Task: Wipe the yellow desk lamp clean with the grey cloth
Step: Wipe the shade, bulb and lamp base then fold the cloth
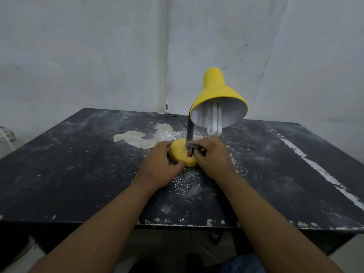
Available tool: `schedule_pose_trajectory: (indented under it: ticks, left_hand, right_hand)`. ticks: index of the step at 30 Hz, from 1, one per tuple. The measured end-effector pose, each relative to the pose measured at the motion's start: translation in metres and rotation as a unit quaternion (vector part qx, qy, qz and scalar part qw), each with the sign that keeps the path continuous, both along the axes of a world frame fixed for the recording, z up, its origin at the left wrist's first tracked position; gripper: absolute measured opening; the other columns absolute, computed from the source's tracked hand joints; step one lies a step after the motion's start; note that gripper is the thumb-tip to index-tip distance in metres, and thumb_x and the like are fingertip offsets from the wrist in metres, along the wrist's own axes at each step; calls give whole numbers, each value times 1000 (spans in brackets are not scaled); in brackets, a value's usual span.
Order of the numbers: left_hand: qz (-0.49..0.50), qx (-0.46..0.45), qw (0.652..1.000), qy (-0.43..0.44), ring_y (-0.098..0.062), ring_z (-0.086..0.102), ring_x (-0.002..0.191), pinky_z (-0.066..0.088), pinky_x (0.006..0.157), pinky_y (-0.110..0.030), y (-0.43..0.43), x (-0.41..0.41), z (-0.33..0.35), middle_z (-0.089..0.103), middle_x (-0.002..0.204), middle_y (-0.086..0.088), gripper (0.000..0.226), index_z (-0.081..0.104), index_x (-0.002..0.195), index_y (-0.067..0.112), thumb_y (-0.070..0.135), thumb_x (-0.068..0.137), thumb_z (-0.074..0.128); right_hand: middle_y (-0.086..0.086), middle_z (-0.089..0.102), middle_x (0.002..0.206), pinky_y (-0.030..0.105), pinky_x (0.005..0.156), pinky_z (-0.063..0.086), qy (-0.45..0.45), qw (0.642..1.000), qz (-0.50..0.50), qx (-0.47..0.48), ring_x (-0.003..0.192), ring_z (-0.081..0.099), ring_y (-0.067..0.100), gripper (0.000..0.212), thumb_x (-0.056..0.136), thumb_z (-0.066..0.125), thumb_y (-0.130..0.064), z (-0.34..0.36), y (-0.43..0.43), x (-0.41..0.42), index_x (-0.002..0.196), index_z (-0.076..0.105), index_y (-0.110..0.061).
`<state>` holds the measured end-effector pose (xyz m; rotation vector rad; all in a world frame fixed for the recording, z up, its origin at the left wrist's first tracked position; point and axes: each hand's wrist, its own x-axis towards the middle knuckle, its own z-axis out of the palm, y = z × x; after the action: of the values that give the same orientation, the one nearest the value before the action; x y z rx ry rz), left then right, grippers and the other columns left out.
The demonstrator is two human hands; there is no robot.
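Nearest to me, the front edge of the black table (pixel 78 194) was chipped, with pale flecks showing along the lip, and below it lay a dim floor I could barely make out. My two bare forearms reached over that edge onto the top, which was smeared with grey dust and scattered white specks.

My left hand (pixel 157 166) lay against the left side of the yellow desk lamp's base (pixel 180 154), fingers spread and curved around its rim, steadying it rather than closing on anything. My right hand (pixel 211 158) was clenched on the grey cloth (pixel 192 146), bunched and pressed onto the top of the base just where the grey neck (pixel 190 129) rose from it, beside the small red switch (pixel 189 154).

The yellow desk lamp (pixel 216 95) stood near the middle of the table, its shade tipped toward me so the white coiled bulb (pixel 213 121) showed inside. Just beyond the base spread a pale dried patch (pixel 141 137), and a thin black cord (pixel 177 118) trailed off the back edge. A long white scrape (pixel 315 166) ran down the right side of the top. Behind everything stood plain, stained whitish walls (pixel 98 56) meeting in a corner.
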<state>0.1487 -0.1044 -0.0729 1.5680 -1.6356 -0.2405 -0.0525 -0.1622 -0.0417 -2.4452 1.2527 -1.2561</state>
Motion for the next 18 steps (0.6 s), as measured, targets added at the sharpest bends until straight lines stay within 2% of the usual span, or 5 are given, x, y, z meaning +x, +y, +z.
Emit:
schedule_pose_trajectory:
  ticks: [4,7,10,15,18]
  left_hand:
    - [1,-9,1000,-8,-14,62,118,55,97,-36,-3,0,-1,59,132,7,74,57,147,18,51,84,78]
    - [3,-7,1000,11,-10,62,114,55,93,-34,-2,-1,0,61,129,11,70,56,145,27,49,83,79]
    - [-15,0,997,69,-5,65,108,59,85,-33,1,-1,2,66,122,15,63,50,135,38,43,81,81]
    - [-8,10,998,56,-15,64,120,60,94,-41,-2,3,1,61,140,6,98,34,158,27,54,75,80]
    - [-15,9,998,67,-13,65,118,60,94,-42,-1,3,0,63,135,8,88,40,149,31,52,74,79]
  right_hand:
    - [-10,83,104,13,78,57,33,995,8,98,87,72,-8,27,101,71,-13,14,-19,10,120,85,-27]
    - [-9,80,113,33,95,59,99,993,0,67,100,69,12,29,99,70,-15,17,-22,35,120,85,-27]
    - [-4,85,107,23,86,52,57,997,60,11,96,67,10,33,92,72,-9,5,-17,52,115,88,-26]
    - [-7,79,103,37,82,60,10,996,-91,-12,91,66,13,27,91,65,-16,-7,-24,47,107,81,-32]
    - [-5,80,107,34,90,59,30,999,18,31,101,69,14,34,93,67,-16,-8,-17,53,115,84,-35]
